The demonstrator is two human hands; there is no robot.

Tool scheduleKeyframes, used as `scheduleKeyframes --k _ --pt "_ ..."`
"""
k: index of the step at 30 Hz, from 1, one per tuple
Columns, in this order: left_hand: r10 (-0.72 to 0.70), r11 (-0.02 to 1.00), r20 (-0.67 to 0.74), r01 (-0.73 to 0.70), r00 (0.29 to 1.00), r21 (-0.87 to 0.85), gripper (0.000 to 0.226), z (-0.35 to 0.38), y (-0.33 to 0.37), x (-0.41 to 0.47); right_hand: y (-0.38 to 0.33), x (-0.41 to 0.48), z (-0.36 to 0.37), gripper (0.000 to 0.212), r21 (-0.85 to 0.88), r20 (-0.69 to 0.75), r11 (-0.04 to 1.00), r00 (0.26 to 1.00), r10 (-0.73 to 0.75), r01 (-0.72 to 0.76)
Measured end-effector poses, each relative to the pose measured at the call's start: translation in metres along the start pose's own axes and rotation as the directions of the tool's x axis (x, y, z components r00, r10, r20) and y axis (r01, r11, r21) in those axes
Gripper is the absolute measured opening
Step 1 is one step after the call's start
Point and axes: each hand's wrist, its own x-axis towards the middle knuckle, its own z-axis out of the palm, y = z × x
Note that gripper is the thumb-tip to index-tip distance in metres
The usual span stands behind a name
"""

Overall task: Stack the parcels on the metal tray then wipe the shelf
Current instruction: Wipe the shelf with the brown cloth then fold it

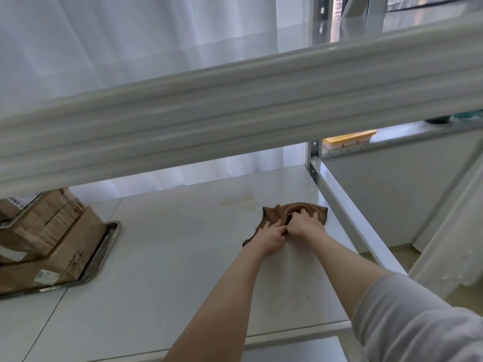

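Note:
Cardboard parcels (47, 231) sit stacked on the metal tray (104, 253) at the left of the white shelf (170, 244). A brown cloth (282, 214) lies bunched on the shelf near its right end. Both hands are on the cloth, side by side. My left hand (270, 237) grips its near left edge, and my right hand (304, 223) presses down on its middle with fingers curled into the fabric. A faint yellowish stain (243, 201) marks the shelf just left of and behind the cloth.
The white beam (235, 108) of the upper shelf crosses the view above my hands. A shelf upright (313, 163) stands at the back right corner. White curtains hang behind. A yellow tray (347, 139) rests on a ledge beyond the shelf to the right.

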Motion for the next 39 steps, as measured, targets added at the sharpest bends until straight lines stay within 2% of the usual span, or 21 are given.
scheduleKeyframes --k 3,8,12,14,18,22,25,29,32,35,39 --pt "-0.078 0.997 -0.05 0.078 0.996 -0.014 0.049 -0.015 -0.023 0.0 -0.016 0.011 -0.002 0.052 -0.003 0.017 1.0 0.999 -0.029 0.029" --pt "-0.278 0.961 -0.15 0.274 0.949 -0.043 0.049 -0.032 -0.09 0.0 -0.07 0.029 0.016 0.053 -0.06 0.061 0.974 0.974 -0.217 0.221" --pt "-0.425 0.905 -0.222 0.416 0.878 -0.091 0.046 -0.035 -0.114 -0.01 -0.122 0.018 0.032 0.049 -0.033 0.243 0.906 0.882 -0.403 0.423" --pt "-0.457 0.889 -0.218 0.44 0.862 -0.126 0.044 -0.039 -0.115 -0.007 -0.126 0.02 0.035 0.046 -0.05 0.276 0.876 0.85 -0.449 0.479" --pt "-0.414 0.91 -0.205 0.395 0.887 -0.129 0.051 -0.038 -0.099 0.005 -0.088 0.042 0.014 0.048 0.022 0.123 0.941 0.933 -0.339 0.339" --pt "-0.256 0.965 -0.142 0.245 0.956 -0.095 0.051 -0.037 -0.049 0.027 -0.03 0.063 -0.008 0.053 -0.023 0.027 0.984 0.984 -0.176 0.177" --pt "-0.133 0.99 -0.088 0.127 0.987 -0.066 0.05 -0.028 -0.006 0.038 0.002 0.058 -0.011 0.056 0.002 -0.036 0.999 0.998 -0.05 0.05" --pt "0.041 0.997 -0.041 -0.044 0.998 -0.07 0.046 -0.013 0.02 0.033 0.018 0.041 -0.01 0.055 0.027 -0.114 0.999 0.993 0.026 -0.023" --pt "0.074 0.982 -0.067 -0.085 0.995 -0.171 0.046 -0.008 0.018 0.01 0.012 0.026 0.003 0.049 0.042 -0.141 0.999 0.99 0.026 -0.02" --pt "0.012 0.961 -0.146 -0.052 0.989 -0.271 0.043 -0.005 -0.003 -0.015 -0.003 0.009 0.018 0.046 0.02 -0.144 0.998 0.988 -0.058 0.061" --pt "-0.162 0.967 -0.252 0.104 0.954 -0.231 0.046 -0.005 -0.062 -0.051 -0.046 -0.013 0.043 0.048 -0.022 0.046 0.951 0.951 -0.307 0.308"
